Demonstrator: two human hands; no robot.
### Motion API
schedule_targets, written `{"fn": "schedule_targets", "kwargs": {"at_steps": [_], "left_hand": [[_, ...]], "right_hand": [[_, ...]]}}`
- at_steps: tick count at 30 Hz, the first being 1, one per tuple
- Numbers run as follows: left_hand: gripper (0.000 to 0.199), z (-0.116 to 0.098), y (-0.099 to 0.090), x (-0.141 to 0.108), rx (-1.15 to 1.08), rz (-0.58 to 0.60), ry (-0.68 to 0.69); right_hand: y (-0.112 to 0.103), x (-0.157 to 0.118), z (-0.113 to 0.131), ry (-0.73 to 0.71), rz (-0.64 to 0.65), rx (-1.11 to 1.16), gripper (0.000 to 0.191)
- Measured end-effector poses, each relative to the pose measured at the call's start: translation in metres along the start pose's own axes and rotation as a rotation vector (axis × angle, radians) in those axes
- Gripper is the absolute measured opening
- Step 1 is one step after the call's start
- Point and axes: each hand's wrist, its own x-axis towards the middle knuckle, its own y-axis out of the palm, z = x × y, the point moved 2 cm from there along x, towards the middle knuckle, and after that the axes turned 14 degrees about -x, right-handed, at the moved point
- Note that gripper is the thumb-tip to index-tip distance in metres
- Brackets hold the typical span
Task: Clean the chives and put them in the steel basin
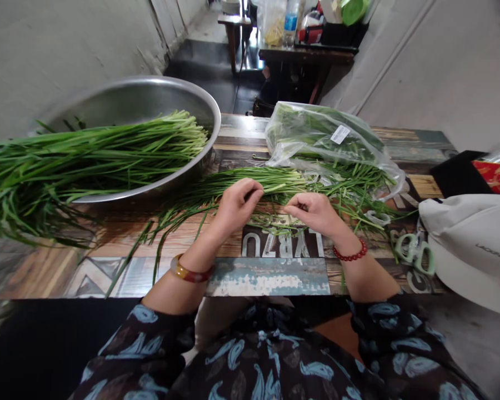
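Note:
My left hand (pixel 237 205) curls over a loose bunch of garlic chives (pixel 233 189) lying across the table, with the pale stem ends pointing right. My right hand (pixel 314 214) is just right of it, fingertips pinched together over scattered chives (pixel 341 191); anything between them is hidden. A large pile of trimmed chives (pixel 95 155) rests on the rim of a steel basin (pixel 129 100) to my left. Behind my right hand lies a clear plastic bag (pixel 320 133) stuffed with greens. A pair of green-handled scissors (pixel 414 254) lies to the right.
The wood-print table (pixel 270 280) has a worn front edge. A white cloth item (pixel 470 244) sits at the right, with a black box and red packet behind it. Farther back, a dark table holds a water bottle and bags.

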Motion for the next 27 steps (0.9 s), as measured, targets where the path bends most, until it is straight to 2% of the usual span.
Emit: {"fn": "schedule_targets", "kwargs": {"at_steps": [2,4,6,8,10,11,13,15,17,19,21,24,27], "left_hand": [[0.013,0.002,-0.006,0.002,-0.125,-0.083,-0.077],[0.010,0.005,-0.009,0.003,-0.285,-0.108,-0.169],[0.008,0.007,-0.009,0.003,-0.390,-0.116,-0.231],[0.006,0.010,-0.011,0.004,-0.395,-0.158,-0.238],[0.009,0.011,-0.015,0.005,-0.310,-0.225,-0.204],[0.011,0.011,-0.017,0.006,-0.242,-0.257,-0.176],[0.017,0.010,-0.021,0.006,-0.076,-0.292,-0.106],[0.023,0.008,-0.020,0.005,0.082,-0.255,-0.028],[0.026,0.008,-0.016,0.004,0.213,-0.127,0.009],[0.026,0.011,-0.009,0.002,0.316,0.022,-0.027],[0.024,0.017,-0.004,0.001,0.379,0.102,-0.101],[0.021,0.025,-0.002,0.001,0.362,0.088,-0.148],[0.020,0.029,-0.005,0.004,0.257,0.014,-0.123]], "right_hand": [[-0.002,-0.002,0.005,-0.136,0.153,0.042,0.027],[-0.004,-0.003,0.008,-0.213,0.214,0.095,0.025],[-0.008,-0.002,0.003,-0.139,0.086,0.104,0.019],[-0.011,-0.001,-0.011,0.045,-0.151,0.070,0.020],[-0.013,-0.001,-0.027,0.216,-0.357,0.027,0.022],[-0.013,-0.001,-0.034,0.259,-0.414,-0.002,0.023],[-0.012,0.000,-0.043,0.252,-0.456,-0.091,0.022],[-0.011,0.002,-0.046,0.177,-0.435,-0.229,0.022],[-0.009,0.003,-0.046,0.121,-0.388,-0.377,0.024],[-0.006,0.004,-0.045,0.115,-0.339,-0.498,0.025],[-0.005,0.004,-0.046,0.134,-0.313,-0.574,0.024],[-0.005,0.004,-0.046,0.142,-0.314,-0.594,0.019],[-0.008,0.005,-0.043,0.108,-0.378,-0.418,0.013]]}}
